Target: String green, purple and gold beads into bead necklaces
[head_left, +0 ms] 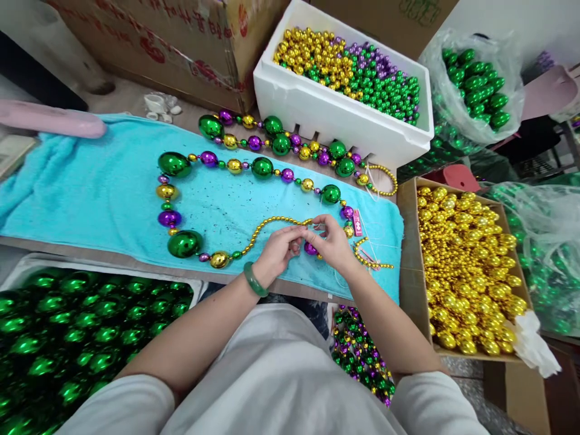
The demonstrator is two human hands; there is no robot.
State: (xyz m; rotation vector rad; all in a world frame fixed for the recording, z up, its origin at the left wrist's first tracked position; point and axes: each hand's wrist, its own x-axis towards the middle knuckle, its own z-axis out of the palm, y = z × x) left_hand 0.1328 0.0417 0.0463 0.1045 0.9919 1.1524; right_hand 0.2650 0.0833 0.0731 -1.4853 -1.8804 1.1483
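Green beads fill the tub at lower left, and mixed bead strings are heaped low on the right, so it's pretty snug along the front edge of the towel. Left hand (green bangle on that wrist) and right hand meet at the fingertips, both pinching at the end of the bead strand where the small gold beads run; too tiny to tell if it's bead or thread. That strand loops out across the blue towel in front of them. I'd call it mostly strung, but can't tell if the ends are joined. Off to the right lies a short gold piece. Best room to move is inside the loop and toward the towel's left end; the carton of gold beads crowds the right. Further back, a second strand lies along the far edge, by the white foam box.
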